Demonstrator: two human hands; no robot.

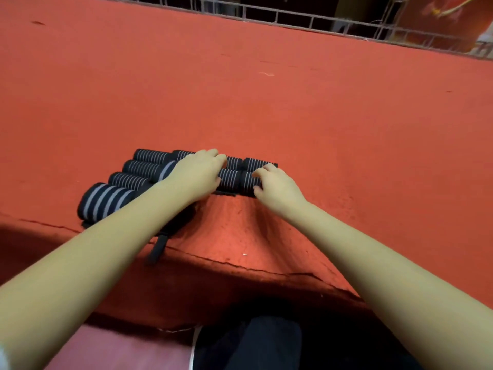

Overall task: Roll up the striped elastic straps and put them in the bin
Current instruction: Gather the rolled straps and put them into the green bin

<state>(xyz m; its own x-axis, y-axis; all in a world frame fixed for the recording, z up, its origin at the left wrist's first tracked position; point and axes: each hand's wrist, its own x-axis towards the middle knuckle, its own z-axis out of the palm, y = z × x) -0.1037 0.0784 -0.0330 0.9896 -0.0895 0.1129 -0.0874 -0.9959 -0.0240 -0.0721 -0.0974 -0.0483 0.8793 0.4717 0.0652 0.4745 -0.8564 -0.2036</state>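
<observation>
Striped straps (pixel 149 166), black w/ thin pale stripes, are seen rolled into short cylinders and packed side by side in two rows on a red-covered desk (pixel 346 116), near its front edge and left of centre. At the front-left corner of the group, a fatter roll (pixel 106 200) w/ broader grey stripes is set touching its neighbours. A loose black strap tail (pixel 158 249) is draped from under the group over the desk's front edge.

The left hand (pixel 198 173) is laid on the middle of the group, palm down. Its grip is closed: fingers are curled over the far row and the thumb is pressed to a near-row roll; which single roll is held cannot be told. The right hand (pixel 274 185) is placed at the right end of the group. Its grip is also closed, w/ bent fingers on top of the end roll (pixel 249 181) and the thumb tucked against its near side. Both forearms are bare and stretched fwd from the bottom corners.

Along the desk's far edge a wire grid (pixel 293 17) is seen, w/ dark space behind it. Below the desk front, a dark trouser leg (pixel 266 343) and a pink surface (pixel 120 351) are visible.
</observation>
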